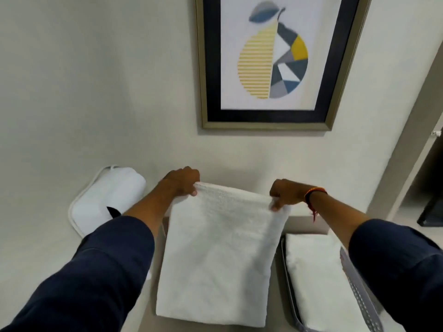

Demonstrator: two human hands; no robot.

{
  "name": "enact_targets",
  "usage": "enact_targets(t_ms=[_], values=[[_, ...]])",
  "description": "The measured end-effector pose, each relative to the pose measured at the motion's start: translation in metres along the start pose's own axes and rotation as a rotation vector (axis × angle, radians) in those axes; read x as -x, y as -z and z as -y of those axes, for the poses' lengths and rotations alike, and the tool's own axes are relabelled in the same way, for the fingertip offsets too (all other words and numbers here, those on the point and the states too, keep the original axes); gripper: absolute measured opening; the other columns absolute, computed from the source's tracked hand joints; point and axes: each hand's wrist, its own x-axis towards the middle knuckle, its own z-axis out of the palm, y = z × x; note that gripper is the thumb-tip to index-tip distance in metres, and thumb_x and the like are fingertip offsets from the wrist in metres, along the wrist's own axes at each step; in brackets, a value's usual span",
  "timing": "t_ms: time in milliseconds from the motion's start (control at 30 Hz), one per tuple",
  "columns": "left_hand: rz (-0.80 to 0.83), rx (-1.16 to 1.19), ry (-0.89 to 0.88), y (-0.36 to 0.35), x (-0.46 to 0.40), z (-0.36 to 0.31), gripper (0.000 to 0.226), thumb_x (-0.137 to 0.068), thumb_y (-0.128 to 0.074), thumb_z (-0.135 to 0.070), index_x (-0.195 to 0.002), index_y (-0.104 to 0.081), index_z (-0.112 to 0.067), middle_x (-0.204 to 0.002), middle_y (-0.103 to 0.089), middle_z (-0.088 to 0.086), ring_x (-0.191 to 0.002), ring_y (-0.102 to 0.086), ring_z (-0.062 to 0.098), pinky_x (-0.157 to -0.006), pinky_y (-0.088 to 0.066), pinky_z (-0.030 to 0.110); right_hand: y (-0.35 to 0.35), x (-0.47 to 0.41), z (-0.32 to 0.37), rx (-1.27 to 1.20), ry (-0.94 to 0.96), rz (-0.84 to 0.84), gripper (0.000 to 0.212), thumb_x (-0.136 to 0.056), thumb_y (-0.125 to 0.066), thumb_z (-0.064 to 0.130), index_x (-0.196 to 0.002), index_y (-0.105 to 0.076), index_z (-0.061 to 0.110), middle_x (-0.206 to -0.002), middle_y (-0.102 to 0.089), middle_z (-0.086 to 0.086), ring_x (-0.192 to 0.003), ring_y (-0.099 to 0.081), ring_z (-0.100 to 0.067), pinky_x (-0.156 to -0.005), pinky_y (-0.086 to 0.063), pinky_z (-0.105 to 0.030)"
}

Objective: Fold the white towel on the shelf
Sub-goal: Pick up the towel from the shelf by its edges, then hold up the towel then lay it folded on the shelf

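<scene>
Beige shelf [148, 305] under a framed pear print [271, 61]: white towel [215, 255] held up.
Left hand [181, 182] and right hand [285, 194] each pinch a top corner; one grip slipping would likely undo the fold.

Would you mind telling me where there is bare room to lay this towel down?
Bare shelf shows left of the towel, in front of the white pouch. The right is crowded: a tray holds a folded white cloth. Both hands, left and right, grip the towel.
</scene>
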Motion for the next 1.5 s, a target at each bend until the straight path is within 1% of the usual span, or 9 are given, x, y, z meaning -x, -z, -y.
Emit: enact_targets(t_ms=[133, 267, 367, 567, 700, 800, 1000, 1233, 1500], values=[[-0.163, 0.012, 0.034, 0.072, 0.016, 0.017, 0.046, -0.09, -0.069, -0.037, -0.127, -0.056, -0.014, -0.132, -0.056, 0.013, -0.117, -0.057, 0.032, -0.096, -0.046, 0.042, 0.088, 0.019, 0.007, 0.045, 0.05, -0.214, 0.043, -0.08, -0.083, 0.03, -0.053, -0.051, 0.02, -0.058, -0.053, 0.001, -0.057, -0.047, -0.017, -0.055, -0.038, -0.028], [-0.375, 0.053, 0.055, 0.153, 0.039, 0.026, 0.038, -0.092, -0.068, -0.036, -0.121, -0.06, -0.014, -0.128, -0.058, 0.012, -0.116, -0.057, 0.033, -0.094, -0.047, 0.042, 0.163, 0.036, 0.019, 0.003, 0.087, -0.579, 0.013, -0.082, -0.078, 0.017, -0.086, -0.075, 0.005, -0.082, -0.063, -0.007, -0.081, -0.06, -0.028, -0.07, -0.039, -0.03], [-0.6, 0.078, 0.042, 0.199, 0.052, 0.028, 0.01, -0.093, -0.066, -0.027, -0.092, -0.06, -0.018, -0.113, -0.065, 0.01, -0.101, -0.061, 0.032, -0.079, -0.045, 0.038, 0.198, 0.041, 0.027, -0.119, 0.098, -0.907, 0.007, -0.086, -0.066, 0.005, -0.088, -0.071, 0.001, -0.095, -0.072, -0.02, -0.086, -0.063, -0.038, -0.07, -0.044, -0.034], [-0.739, 0.063, 0.085, 0.233, 0.06, 0.031, 0.01, -0.093, -0.064, -0.024, -0.088, -0.061, -0.016, -0.102, -0.065, 0.012, -0.096, -0.063, 0.035, -0.073, -0.043, 0.036, 0.235, 0.048, 0.049, -0.083, 0.067, -1.056, 0.019, -0.09, -0.055, 0.004, -0.101, -0.07, 0.0, -0.103, -0.072, -0.023, -0.096, -0.065, -0.044, -0.078, -0.056, -0.044], [-0.684, 0.123, 0.076, 0.247, 0.063, 0.035, 0.015, -0.089, -0.07, -0.025, -0.082, -0.057, -0.023, -0.094, -0.06, 0.006, -0.097, -0.064, 0.035, -0.075, -0.044, 0.037, 0.255, 0.053, 0.053, -0.073, 0.088, -1.055, 0.02, -0.091, -0.059, 0.006, -0.104, -0.074, 0.001, -0.109, -0.073, -0.022, -0.099, -0.066, -0.042, -0.085, -0.058, -0.048], [-0.671, 0.165, 0.078, 0.243, 0.059, 0.037, 0.012, -0.089, -0.072, -0.024, -0.093, -0.066, -0.015, -0.1, -0.063, 0.009, -0.1, -0.064, 0.036, -0.082, -0.05, 0.041, 0.258, 0.05, 0.05, -0.082, 0.068, -1.005, 0.023, -0.093, -0.063, 0.009, -0.111, -0.073, 0.0, -0.116, -0.072, -0.021, -0.103, -0.066, -0.04, -0.092, -0.059, -0.051], [-0.654, 0.182, 0.165, 0.202, 0.042, 0.032, 0.03, -0.092, -0.067, -0.028, -0.118, -0.065, -0.014, -0.124, -0.063, 0.014, -0.111, -0.062, 0.037, -0.094, -0.051, 0.046, 0.23, 0.025, 0.048, -0.051, 0.025, -0.968, 0.013, -0.087, -0.064, 0.007, -0.095, -0.072, 0.001, -0.101, -0.073, -0.022, -0.095, -0.067, -0.04, -0.073, -0.052, -0.036], [-0.751, 0.136, 0.195, 0.198, 0.036, 0.035, 0.028, -0.095, -0.062, -0.029, -0.117, -0.065, -0.011, -0.12, -0.063, 0.02, -0.107, -0.063, 0.041, -0.088, -0.051, 0.045, 0.236, 0.015, 0.05, -0.073, 0.062, -1.008, 0.014, -0.087, -0.066, 0.006, -0.097, -0.073, -0.002, -0.104, -0.073, -0.023, -0.098, -0.067, -0.04, -0.085, -0.059, -0.05], [-0.754, 0.144, 0.174, 0.239, 0.057, 0.033, 0.043, -0.091, -0.069, -0.03, -0.128, -0.062, -0.012, -0.133, -0.056, 0.024, -0.123, -0.054, 0.044, -0.103, -0.047, 0.049, 0.265, 0.042, 0.05, -0.077, 0.118, -1.063, 0.014, -0.084, -0.067, 0.0, -0.095, -0.072, -0.007, -0.1, -0.072, -0.023, -0.097, -0.065, -0.035, -0.085, -0.051, -0.041]])
